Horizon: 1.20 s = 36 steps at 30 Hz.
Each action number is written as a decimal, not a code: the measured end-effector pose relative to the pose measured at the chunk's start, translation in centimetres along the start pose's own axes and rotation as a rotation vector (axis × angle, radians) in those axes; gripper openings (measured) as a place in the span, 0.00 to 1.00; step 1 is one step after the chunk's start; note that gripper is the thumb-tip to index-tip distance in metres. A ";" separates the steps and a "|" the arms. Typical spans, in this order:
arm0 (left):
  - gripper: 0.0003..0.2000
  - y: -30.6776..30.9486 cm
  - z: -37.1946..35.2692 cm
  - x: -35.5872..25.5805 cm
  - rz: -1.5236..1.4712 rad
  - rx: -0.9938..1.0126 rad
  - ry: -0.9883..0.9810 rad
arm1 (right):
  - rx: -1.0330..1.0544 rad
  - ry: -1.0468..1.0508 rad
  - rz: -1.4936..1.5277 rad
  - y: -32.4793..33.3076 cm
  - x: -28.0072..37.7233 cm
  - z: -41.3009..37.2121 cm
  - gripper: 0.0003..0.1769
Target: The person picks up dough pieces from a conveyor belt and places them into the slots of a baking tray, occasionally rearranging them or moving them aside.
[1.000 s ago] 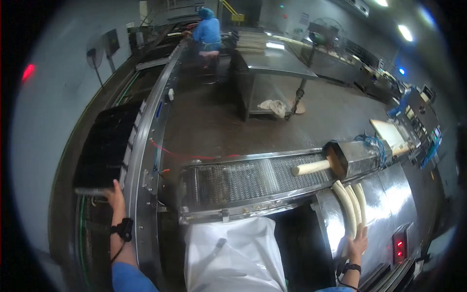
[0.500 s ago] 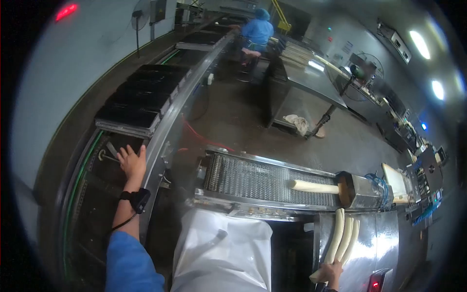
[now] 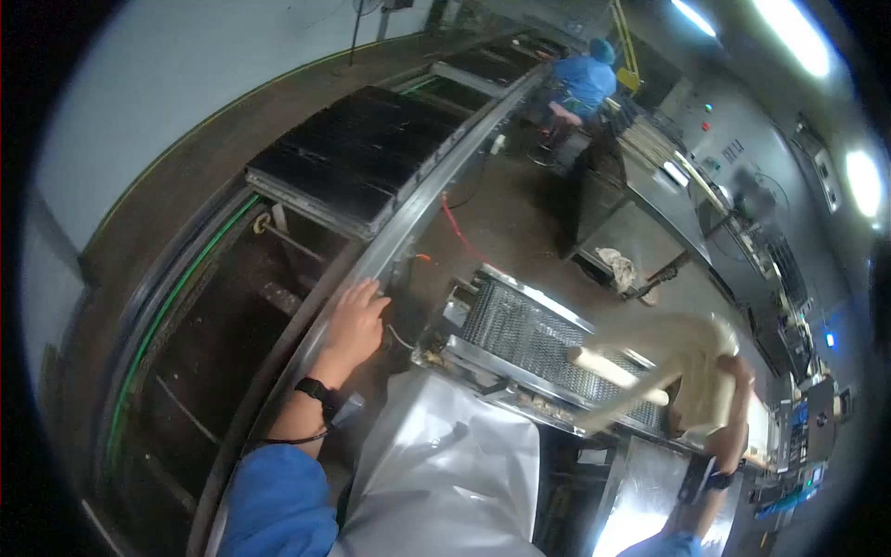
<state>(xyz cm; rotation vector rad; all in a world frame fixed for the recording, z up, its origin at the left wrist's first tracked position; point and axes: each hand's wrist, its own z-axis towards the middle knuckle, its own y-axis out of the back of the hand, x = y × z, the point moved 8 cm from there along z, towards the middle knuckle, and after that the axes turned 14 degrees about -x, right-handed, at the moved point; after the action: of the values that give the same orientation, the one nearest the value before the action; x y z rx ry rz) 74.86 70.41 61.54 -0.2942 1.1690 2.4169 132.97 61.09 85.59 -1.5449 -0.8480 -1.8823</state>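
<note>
My right hand (image 3: 738, 371) is raised over the right end of the mesh conveyor, closed around several long pale dough ropes (image 3: 701, 371). They sag and fold over in the grip, smeared by motion. Behind them, another dough rope (image 3: 608, 369) lies on the metal mesh belt (image 3: 510, 330). On the left, my left hand (image 3: 357, 320) has its fingers stretched out at the steel side rail (image 3: 394, 251) of the long conveyor line, holding nothing. A dark watch-like band is on each wrist.
Black flat trays (image 3: 343, 153) ride on the long line at left. A shiny steel surface (image 3: 640, 492) lies below my right arm. Further off, a person in blue (image 3: 583, 84) is beside the line. A steel table (image 3: 654, 200) stands on the far right, a cloth (image 3: 615, 266) below.
My right hand has lifted the dough ropes off the steel surface and carried them up toward the mesh belt. My left hand has shifted to the rail. The view has turned left.
</note>
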 end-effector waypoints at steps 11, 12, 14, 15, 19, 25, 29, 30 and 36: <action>0.17 2.8 -1.7 1.3 -0.150 -0.014 0.174 | 0.701 0.730 -0.098 -43.6 16.0 -7.7 0.23; 0.18 2.9 -1.7 1.2 -0.153 -0.025 0.174 | 0.636 0.711 -0.162 -44.0 14.6 -7.5 0.22; 0.17 2.9 -1.6 1.3 -0.147 -0.022 0.173 | 0.648 0.936 -0.421 -45.0 7.7 -4.5 0.22; 0.17 2.9 -1.6 1.3 -0.134 -0.017 0.177 | 0.673 0.877 -0.556 -44.5 3.7 -4.3 0.24; 0.17 3.2 -1.7 1.3 -0.163 -0.021 0.195 | 0.900 0.694 -1.394 -39.0 -17.1 -2.5 0.24; 0.17 3.0 -1.9 1.2 -0.185 -0.049 0.169 | 0.524 0.888 -1.412 -32.0 -22.5 -6.3 0.25; 0.17 3.1 -1.8 1.2 -0.155 -0.056 0.152 | 0.545 0.498 -1.350 -33.5 -20.4 -3.7 0.22; 0.16 3.2 -1.8 1.1 -0.150 -0.061 0.152 | 0.452 0.481 -1.198 -33.8 -15.7 -2.9 0.26; 0.16 3.3 -1.8 0.8 -0.101 -0.063 0.145 | 0.285 0.289 0.065 -34.3 6.2 1.1 0.18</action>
<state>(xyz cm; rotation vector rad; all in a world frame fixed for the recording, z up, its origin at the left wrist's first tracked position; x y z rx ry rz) 72.64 67.38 62.39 -0.5435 1.1113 2.3801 106.70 83.86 87.61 -1.0862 -0.8762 -1.7920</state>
